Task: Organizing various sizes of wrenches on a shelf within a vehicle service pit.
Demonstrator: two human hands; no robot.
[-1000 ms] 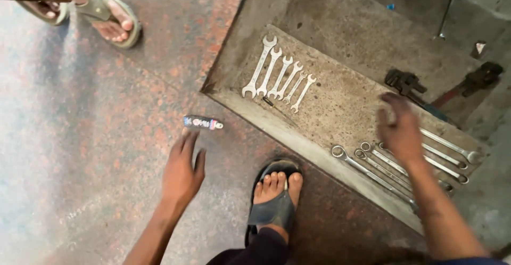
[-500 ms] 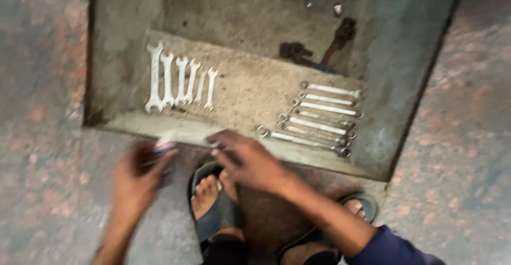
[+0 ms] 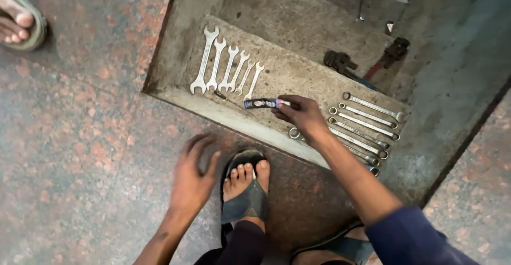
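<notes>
The right hand (image 3: 304, 115) pinches one end of a small dark screwdriver (image 3: 264, 103) between its fingertips, holding it level just over the concrete ledge (image 3: 298, 76), between a row of open-ended spanners (image 3: 226, 65) on the left and a row of ring spanners (image 3: 367, 118) on the right. The left hand (image 3: 192, 175) is empty, fingers spread and open, hovering over the speckled stone floor (image 3: 80, 137) beside a foot in a grey sandal (image 3: 246, 188). A pipe wrench (image 3: 367, 62) lies further back in the pit.
</notes>
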